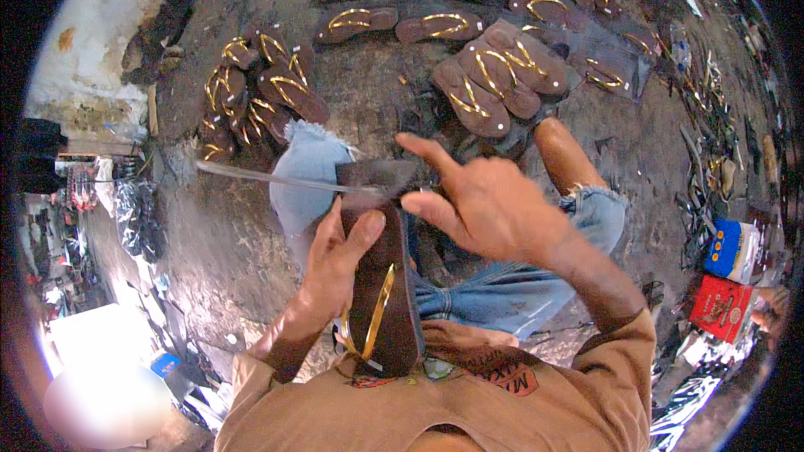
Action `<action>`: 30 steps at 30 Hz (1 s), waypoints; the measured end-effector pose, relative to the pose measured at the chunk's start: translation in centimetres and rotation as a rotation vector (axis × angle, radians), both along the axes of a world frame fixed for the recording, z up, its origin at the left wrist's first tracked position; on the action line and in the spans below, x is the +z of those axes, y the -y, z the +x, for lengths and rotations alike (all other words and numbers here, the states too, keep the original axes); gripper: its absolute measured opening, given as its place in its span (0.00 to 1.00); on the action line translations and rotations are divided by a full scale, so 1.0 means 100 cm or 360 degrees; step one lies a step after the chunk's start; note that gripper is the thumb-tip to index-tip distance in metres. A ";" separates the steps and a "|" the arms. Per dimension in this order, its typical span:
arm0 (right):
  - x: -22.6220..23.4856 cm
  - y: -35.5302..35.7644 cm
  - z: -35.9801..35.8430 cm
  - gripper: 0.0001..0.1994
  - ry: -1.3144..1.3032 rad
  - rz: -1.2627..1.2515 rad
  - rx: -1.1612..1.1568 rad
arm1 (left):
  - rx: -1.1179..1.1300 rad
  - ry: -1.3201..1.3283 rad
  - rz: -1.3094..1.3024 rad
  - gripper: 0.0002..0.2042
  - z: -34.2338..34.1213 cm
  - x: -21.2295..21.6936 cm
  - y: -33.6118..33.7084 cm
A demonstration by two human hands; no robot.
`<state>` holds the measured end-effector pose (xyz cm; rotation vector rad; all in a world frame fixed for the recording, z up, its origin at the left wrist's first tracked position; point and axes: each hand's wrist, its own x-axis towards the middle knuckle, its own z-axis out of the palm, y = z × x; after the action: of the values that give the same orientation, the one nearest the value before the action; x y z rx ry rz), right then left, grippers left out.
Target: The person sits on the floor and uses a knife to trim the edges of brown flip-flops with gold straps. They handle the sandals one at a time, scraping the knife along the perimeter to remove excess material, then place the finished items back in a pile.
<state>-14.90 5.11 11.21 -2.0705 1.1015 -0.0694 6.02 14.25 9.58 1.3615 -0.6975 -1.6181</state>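
My left hand (333,255) grips a brown flip-flop (377,285) with a gold strap, its thumb lying across the sole. The strap end of the flip-flop rests close to my chest, and its other end points away from me. At that far end a thin, greyish, see-through strip (289,177) sticks out to the left over my knee; what it is I cannot tell. Just right of this end is my right hand (498,205), index finger and thumb stretched apart, the other fingers curled. Nothing shows held between its finger and thumb.
Several matching flip-flops (494,75) lie ahead on the dark floor, with a pile of more (285,92) at far left. Rows of them (444,27) line the back. At right are a red box (720,308) and a blue-and-white pack (730,249) among scraps.
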 end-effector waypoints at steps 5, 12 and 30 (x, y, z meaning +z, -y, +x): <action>-0.029 -0.048 -0.027 0.37 0.0393 0.0105 -0.0274 | -0.0025 -0.0066 -0.0089 0.24 0.006 -0.007 -0.009; -0.027 -0.024 -0.053 0.33 0.0174 0.0182 -0.0141 | -0.0230 0.0016 -0.0004 0.20 -0.004 0.000 -0.004; -0.050 -0.063 -0.004 0.31 0.1391 -0.0099 -0.1344 | 0.0505 -0.0488 -0.0227 0.18 -0.066 -0.012 0.025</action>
<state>-15.27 11.37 6.17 -1.2206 1.2749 -1.2858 -0.57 11.80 8.42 1.0320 -0.3831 -1.4488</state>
